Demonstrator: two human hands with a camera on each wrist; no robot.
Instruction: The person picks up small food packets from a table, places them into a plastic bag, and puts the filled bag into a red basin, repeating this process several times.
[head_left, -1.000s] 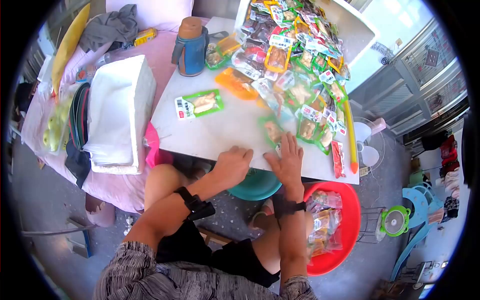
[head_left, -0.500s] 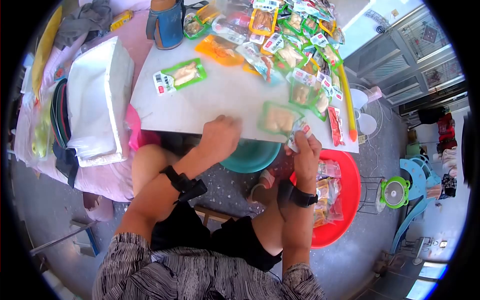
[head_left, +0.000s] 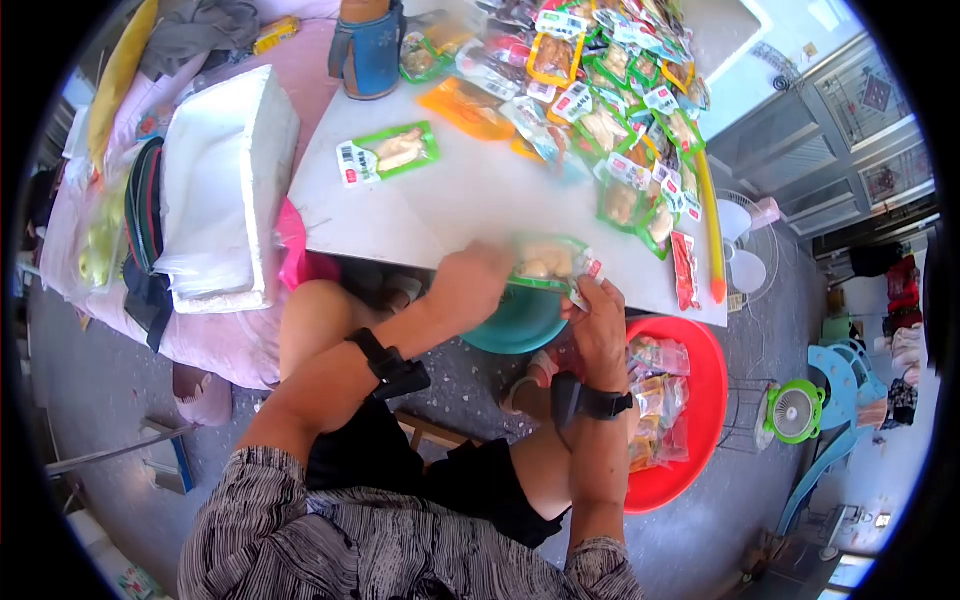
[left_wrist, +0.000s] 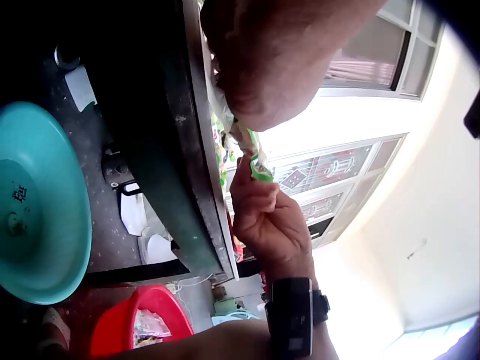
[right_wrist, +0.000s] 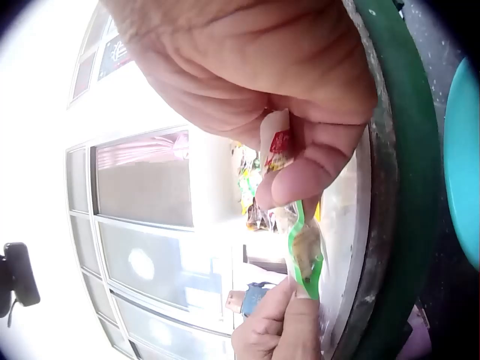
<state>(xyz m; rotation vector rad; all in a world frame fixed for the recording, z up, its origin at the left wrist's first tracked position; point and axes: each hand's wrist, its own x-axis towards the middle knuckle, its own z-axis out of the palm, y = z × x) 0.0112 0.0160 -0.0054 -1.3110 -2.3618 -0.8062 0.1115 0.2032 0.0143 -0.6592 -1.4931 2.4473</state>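
looked like a lived-in room of a home. showed a pink-sheeted bed (head_left: 225, 350) with clothes (head_left: 200, 25) beside a white table (head_left: 440, 200) heaped with sealed snack packets (head_left: 600, 90). had plastic basins (head_left: 672, 482) and a small fan (head_left: 797, 412) on the speckled floor (head_left: 100, 400).
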